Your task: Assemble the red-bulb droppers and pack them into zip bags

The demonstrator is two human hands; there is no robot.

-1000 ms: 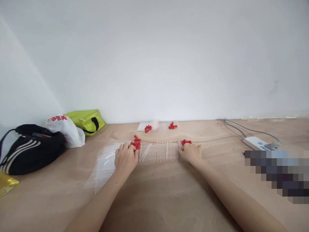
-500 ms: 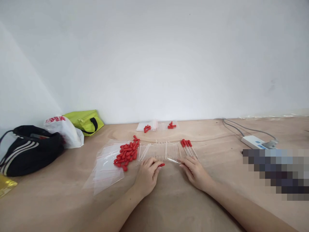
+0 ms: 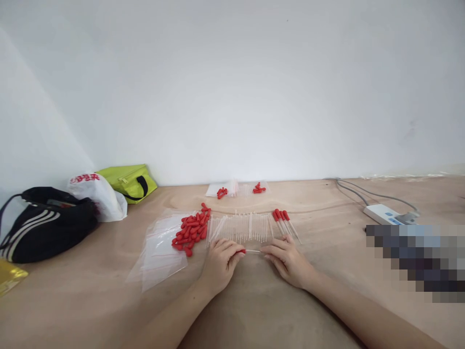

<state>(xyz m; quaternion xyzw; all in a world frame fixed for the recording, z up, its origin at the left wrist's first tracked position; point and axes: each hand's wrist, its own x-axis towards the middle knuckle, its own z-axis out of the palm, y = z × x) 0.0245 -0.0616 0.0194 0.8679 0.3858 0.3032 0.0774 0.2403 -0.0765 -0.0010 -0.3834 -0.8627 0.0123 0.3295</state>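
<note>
My left hand (image 3: pixel 222 264) pinches a red rubber dropper bulb (image 3: pixel 242 251), its open end facing right. My right hand (image 3: pixel 286 261) grips a thin clear glass tube (image 3: pixel 254 251) whose left end meets the bulb; how deep it sits inside is hidden. Just beyond both hands lies a row of clear glass tubes (image 3: pixel 240 225). Several droppers with red bulbs (image 3: pixel 280 215) lie at the right end of that row. On its left is a heap of loose red bulbs (image 3: pixel 191 232), partly over clear zip bags (image 3: pixel 163 257).
Small bags with red bulbs (image 3: pixel 222 192) lie near the wall. At the left stand a black drawstring bag (image 3: pixel 47 228), a white plastic bag (image 3: pixel 98 198) and a lime-green bag (image 3: pixel 127 182). A power strip (image 3: pixel 381 213) with a grey cable lies at the right.
The glass tube has moved left and levelled out, from apart to touching the red bulb. My right hand has shifted left with it, while my left hand has hardly moved.
</note>
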